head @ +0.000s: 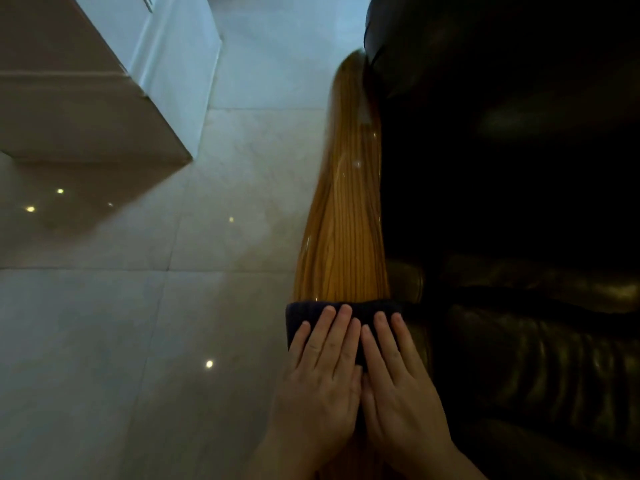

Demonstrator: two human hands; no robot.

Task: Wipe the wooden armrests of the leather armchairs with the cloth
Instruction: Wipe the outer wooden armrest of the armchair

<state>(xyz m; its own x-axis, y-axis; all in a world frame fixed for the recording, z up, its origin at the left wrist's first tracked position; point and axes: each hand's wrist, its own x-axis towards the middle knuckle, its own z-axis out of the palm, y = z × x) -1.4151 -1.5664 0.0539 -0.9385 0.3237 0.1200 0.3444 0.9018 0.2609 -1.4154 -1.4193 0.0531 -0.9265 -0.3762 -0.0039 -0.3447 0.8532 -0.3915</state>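
Both hands lie flat, fingers straight and side by side: left hand (320,372) and right hand (398,379) press the dark cloth (360,311) onto the near end of the armrest (341,220). The armchair (519,237) is mostly lost in shadow (no writing shows). Glossy floor (138,323) lies open leftward, up to a pale cabinet (86,98).

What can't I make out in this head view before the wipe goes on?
- Armrest under the cloth: hidden by the cloth, left hand and right hand.
- Its far end: blurred where it meets the armchair back.
- Seat and the chair's other arm: lost in shadow or cut off by the right edge.
- Wrists: cut off by the bottom edge.
- Dust on the wood: too fine to tell.
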